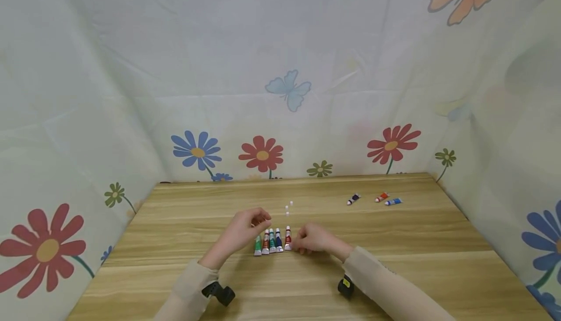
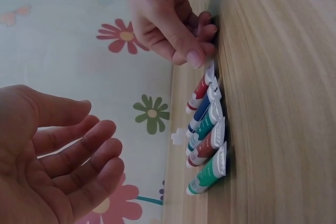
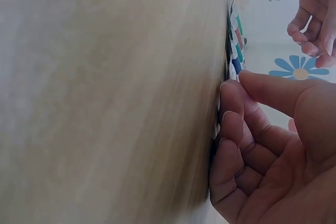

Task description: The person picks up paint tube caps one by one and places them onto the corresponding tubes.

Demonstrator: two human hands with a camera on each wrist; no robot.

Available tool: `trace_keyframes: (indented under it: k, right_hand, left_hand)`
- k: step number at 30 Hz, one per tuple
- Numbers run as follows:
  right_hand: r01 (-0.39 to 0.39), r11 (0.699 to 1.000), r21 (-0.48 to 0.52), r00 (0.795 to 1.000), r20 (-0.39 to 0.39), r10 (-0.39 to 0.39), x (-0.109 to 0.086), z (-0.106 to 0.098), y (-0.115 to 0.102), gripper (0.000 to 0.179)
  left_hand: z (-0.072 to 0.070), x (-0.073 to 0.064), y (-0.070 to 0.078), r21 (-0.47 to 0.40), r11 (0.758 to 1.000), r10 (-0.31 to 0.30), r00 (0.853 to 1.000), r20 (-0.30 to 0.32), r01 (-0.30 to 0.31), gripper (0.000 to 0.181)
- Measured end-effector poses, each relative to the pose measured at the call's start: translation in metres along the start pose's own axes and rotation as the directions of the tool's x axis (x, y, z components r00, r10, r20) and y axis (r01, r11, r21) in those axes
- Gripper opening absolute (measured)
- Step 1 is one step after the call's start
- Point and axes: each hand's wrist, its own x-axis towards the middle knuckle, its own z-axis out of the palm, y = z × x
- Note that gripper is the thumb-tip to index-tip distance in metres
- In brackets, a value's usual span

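Several small paint tubes lie in a row on the table: a green tube [image 1: 257, 248], a brownish-red tube [image 1: 265, 243], a teal tube [image 1: 272, 241], a blue tube [image 1: 278, 241] and, slightly apart at the right, a red tube [image 1: 288, 236]. My right hand [image 1: 313, 238] is low at the red tube's crimped end, thumb and forefinger pinching there; the fingers partly hide the contact. Above the row's left end hovers my left hand [image 1: 247, 226], fingers loosely bent; its palm shows empty in the left wrist view.
Small white pieces [image 1: 287, 208] lie on the wooden table [image 1: 197, 214] beyond the row. Farther right are a dark tube [image 1: 353, 199], an orange-red tube [image 1: 382, 197] and another blue tube [image 1: 393, 201]. Flowered cloth [image 1: 228, 111] encloses the table's back and sides.
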Motion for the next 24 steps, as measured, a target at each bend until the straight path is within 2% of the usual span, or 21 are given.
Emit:
trace_keyframes:
  k: [9,16,24]
  right_hand:
    - [0.001,1.000,0.020,1.000,0.025,-0.002,-0.014,-0.011,0.003,0.028]
    - [-0.043,0.999,0.012,0.999,0.017,0.042,-0.028,-0.024,0.018,0.029]
    - [-0.083,0.996,0.025,0.997,-0.004,0.083,-0.046,-0.043,0.034,0.028]
  left_hand:
    - [-0.001,0.005,0.002,0.006,1.000,0.007,1.000,-0.014,-0.007,0.010]
    - [-0.002,0.010,0.002,0.028,0.999,0.022,1.000,-0.017,-0.021,0.007]
    - [-0.004,0.021,-0.001,0.079,0.997,0.022,1.000,0.003,-0.022,0.013]
